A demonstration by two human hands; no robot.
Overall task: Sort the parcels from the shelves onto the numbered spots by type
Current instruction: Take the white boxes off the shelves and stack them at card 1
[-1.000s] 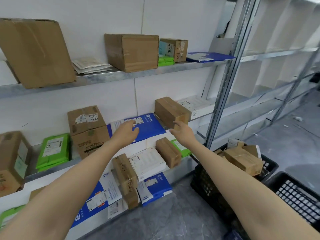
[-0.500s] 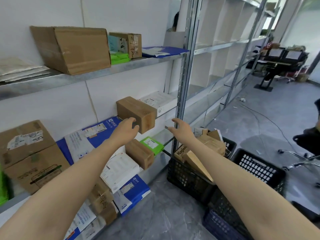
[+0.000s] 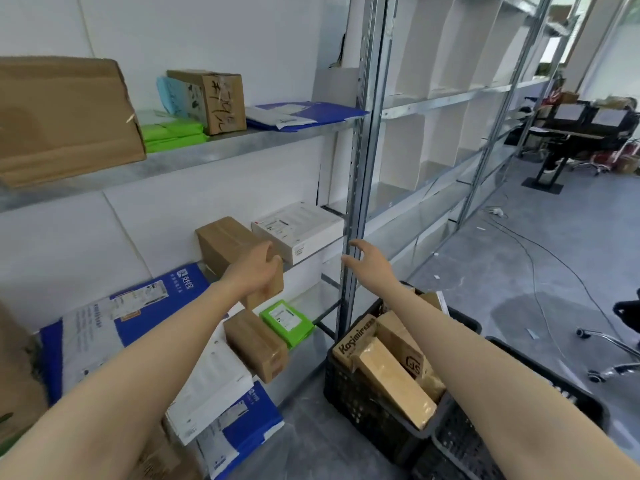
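Note:
My left hand [image 3: 256, 271] grips the near end of a long brown cardboard box [image 3: 227, 242] on the middle shelf, fingers wrapped over its front corner. My right hand [image 3: 369, 265] hovers open, fingers spread, beside the metal shelf upright [image 3: 356, 174], touching nothing. A white flat box [image 3: 299, 230] lies right of the brown box. Below lie a smaller brown box [image 3: 256, 344], a green pouch [image 3: 285, 322] and blue-and-white mailers [image 3: 138, 306].
A black crate [image 3: 367, 407] holding several brown boxes stands on the floor at my right, with another black crate [image 3: 554, 403] beside it. The top shelf [image 3: 194, 157] carries a large carton, green pouches, a taped box and a blue mailer. Shelves further right have white dividers.
My view has swung right and closer. My left hand has closed on the end of the brown box; my right hand has drifted right to the shelf upright, still open.

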